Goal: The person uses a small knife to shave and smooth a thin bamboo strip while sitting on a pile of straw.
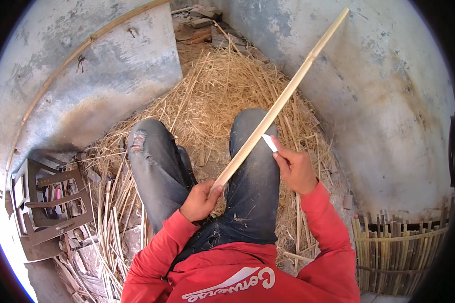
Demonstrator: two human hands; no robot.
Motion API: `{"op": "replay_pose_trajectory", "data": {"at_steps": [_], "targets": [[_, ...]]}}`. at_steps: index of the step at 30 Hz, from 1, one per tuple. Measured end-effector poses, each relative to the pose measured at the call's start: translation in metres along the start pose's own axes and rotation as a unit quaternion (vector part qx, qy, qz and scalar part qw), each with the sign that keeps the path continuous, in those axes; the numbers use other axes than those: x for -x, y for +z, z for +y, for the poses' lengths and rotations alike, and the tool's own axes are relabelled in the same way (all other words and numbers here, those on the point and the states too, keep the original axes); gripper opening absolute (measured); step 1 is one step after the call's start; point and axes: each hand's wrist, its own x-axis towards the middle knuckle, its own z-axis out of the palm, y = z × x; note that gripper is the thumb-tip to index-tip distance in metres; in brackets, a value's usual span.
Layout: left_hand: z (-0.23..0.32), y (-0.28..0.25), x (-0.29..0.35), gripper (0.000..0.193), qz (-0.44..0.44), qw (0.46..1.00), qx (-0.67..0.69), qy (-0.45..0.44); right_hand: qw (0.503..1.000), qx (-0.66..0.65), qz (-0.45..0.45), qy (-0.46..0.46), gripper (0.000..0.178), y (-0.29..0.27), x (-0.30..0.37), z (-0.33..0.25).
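A long split bamboo strip (283,98) slants up from my lap across my right thigh to the far right, with a joint ridge near its far end. My left hand (201,201) is closed around its near end, between my thighs. In my right hand (296,164), the fingers are closed on a small knife (269,142). Its bright, pale blade points toward the strip, beside its right edge; whether they touch I cannot tell. The handle is hidden in my fist.
A heap of thin shavings (222,86) covers the floor beyond my knees. Loose bamboo strips (111,227) lie at left, near a brown wooden frame (55,202). A slatted bamboo fence (402,257) stands at right. Walls (369,101) close in the far side; a bent pole (60,65) leans left.
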Motion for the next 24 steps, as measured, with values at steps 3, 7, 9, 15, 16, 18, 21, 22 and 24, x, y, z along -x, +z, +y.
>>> {"op": "replay_pose_trajectory", "data": {"at_steps": [3, 7, 9, 15, 16, 18, 21, 22, 24], "targets": [[0.001, -0.002, 0.000, 0.035, -0.010, 1.000, 0.016, -0.013, 1.000, -0.014, -0.001, 0.027, 0.044, -0.002, -0.005, 0.006], [-0.004, 0.000, -0.001, 0.036, -0.020, 0.999, 0.029, -0.020, 0.999, -0.036, -0.036, -0.014, 0.044, 0.011, 0.006, 0.002], [-0.001, -0.003, 0.000, 0.035, -0.018, 0.999, 0.024, -0.039, 0.999, -0.004, -0.040, 0.001, 0.044, 0.003, 0.000, -0.007], [-0.005, 0.000, 0.000, 0.039, -0.031, 0.994, 0.073, -0.071, 0.998, -0.005, -0.037, -0.060, 0.037, 0.012, 0.013, -0.017], [-0.004, 0.000, 0.000, 0.040, -0.032, 0.992, 0.088, -0.079, 0.999, -0.002, -0.037, -0.019, 0.037, 0.009, 0.007, -0.016], [-0.001, -0.004, -0.002, 0.043, -0.039, 0.992, 0.080, -0.090, 0.997, 0.006, -0.042, 0.068, 0.037, -0.003, -0.005, -0.014], [-0.006, 0.000, -0.001, 0.044, -0.030, 0.992, 0.100, -0.078, 0.996, 0.004, -0.048, 0.068, 0.039, -0.002, -0.006, -0.013], [-0.007, 0.001, -0.001, 0.044, -0.023, 0.992, 0.108, -0.068, 0.998, -0.003, -0.061, 0.023, 0.039, 0.003, 0.001, -0.016], [-0.003, 0.000, 0.003, 0.047, -0.033, 0.989, 0.119, -0.082, 0.994, -0.015, -0.084, -0.069, 0.041, 0.019, 0.022, -0.021]]}}
